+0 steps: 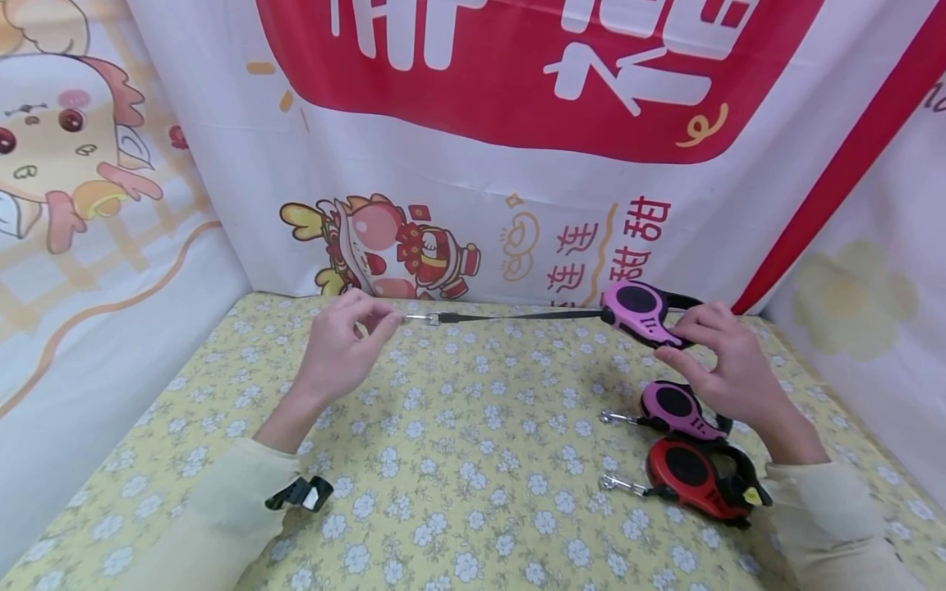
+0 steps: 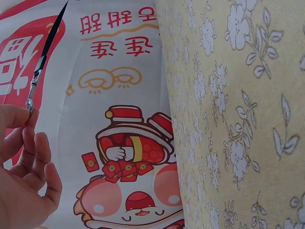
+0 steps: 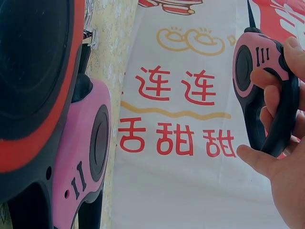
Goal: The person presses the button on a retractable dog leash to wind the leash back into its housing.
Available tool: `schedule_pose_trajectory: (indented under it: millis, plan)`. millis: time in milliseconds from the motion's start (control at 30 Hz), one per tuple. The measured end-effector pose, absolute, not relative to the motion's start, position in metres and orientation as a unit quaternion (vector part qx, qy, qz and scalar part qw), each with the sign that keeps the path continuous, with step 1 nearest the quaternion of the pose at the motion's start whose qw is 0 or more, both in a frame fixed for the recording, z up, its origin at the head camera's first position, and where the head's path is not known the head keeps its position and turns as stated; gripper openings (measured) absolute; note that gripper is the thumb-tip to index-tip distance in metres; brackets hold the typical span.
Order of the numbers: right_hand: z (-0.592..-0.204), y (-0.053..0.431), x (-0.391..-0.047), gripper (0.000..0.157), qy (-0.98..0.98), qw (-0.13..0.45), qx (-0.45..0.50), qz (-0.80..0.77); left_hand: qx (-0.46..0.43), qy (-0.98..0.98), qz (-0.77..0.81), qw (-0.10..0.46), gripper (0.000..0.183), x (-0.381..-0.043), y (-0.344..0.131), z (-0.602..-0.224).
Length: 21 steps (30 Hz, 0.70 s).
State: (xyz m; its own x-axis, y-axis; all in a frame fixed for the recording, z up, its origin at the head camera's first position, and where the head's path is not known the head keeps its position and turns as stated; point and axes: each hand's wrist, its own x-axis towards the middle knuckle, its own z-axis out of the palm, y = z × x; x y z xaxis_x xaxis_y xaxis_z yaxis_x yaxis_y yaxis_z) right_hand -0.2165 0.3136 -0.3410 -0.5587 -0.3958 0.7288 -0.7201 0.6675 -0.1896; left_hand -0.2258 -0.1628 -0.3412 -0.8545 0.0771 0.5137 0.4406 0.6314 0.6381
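In the head view my right hand [image 1: 720,357] grips a pink and black retractable dog leash [image 1: 637,305] by its black handle. A black strap [image 1: 528,315] stretches from its casing across to the left. At the strap's end is a silver metal clip [image 1: 423,318], which my left hand [image 1: 343,341] pinches between thumb and fingertips. The left wrist view shows the clip [image 2: 31,95] at the fingertips, the other fingers loosely bent. From the right wrist, the held leash [image 3: 257,64] appears with fingers through its handle loop.
Below my right hand lie a second pink leash [image 1: 676,408] and a red leash [image 1: 687,474], their metal clips pointing left. A floral yellow cloth [image 1: 458,460] covers the table. A printed white and red sheet [image 1: 473,189] hangs behind it, with more sheets at both sides.
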Motion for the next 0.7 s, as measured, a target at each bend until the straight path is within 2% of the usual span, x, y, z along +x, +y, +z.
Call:
schedule_pose_trajectory:
  millis: [700]
  plan:
    - [-0.3416, 0.3111, -0.2167, 0.026, -0.859, 0.337, 0.321, 0.212, -0.157, -0.871, -0.407, 0.224, 0.02, -0.2236, -0.1617, -0.3398]
